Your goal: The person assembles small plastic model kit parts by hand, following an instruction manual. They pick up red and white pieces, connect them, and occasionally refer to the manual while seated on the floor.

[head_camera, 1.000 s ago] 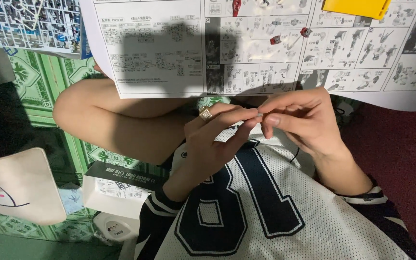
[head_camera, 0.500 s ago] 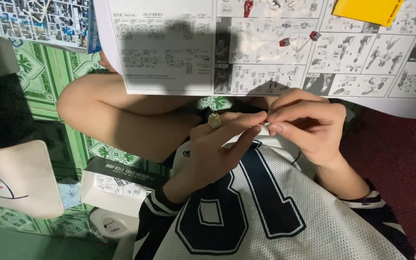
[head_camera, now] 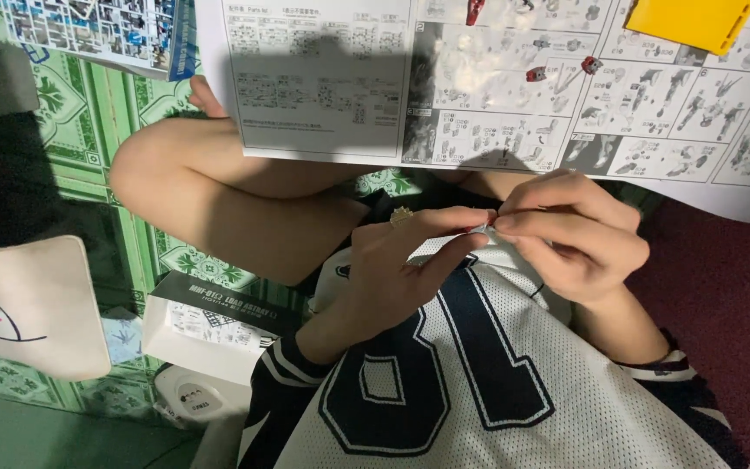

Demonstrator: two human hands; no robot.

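My left hand [head_camera: 397, 269], with a ring on one finger, and my right hand [head_camera: 570, 239] meet fingertip to fingertip over my white mesh jersey [head_camera: 488, 382]. Between the pinched fingers sits a tiny pale model part [head_camera: 482, 228], mostly hidden. Both hands pinch it. A large printed instruction sheet [head_camera: 496, 87] lies just beyond the hands across my legs, with small red parts [head_camera: 563, 69] resting on it. My bare knee [head_camera: 210, 195] lies to the left of the hands.
A yellow plastic piece [head_camera: 687, 22] lies on the sheet's far right. A model-kit box [head_camera: 219, 326] and a white device [head_camera: 197, 395] sit by my left side, a beige pouch [head_camera: 23, 304] farther left. Green patterned floor [head_camera: 80, 113], dark red mat [head_camera: 731, 287] at right.
The view has shifted a little, so sheet and hands sit lower in frame. Both hands stay pinched together on the small part, with only slight finger movement.
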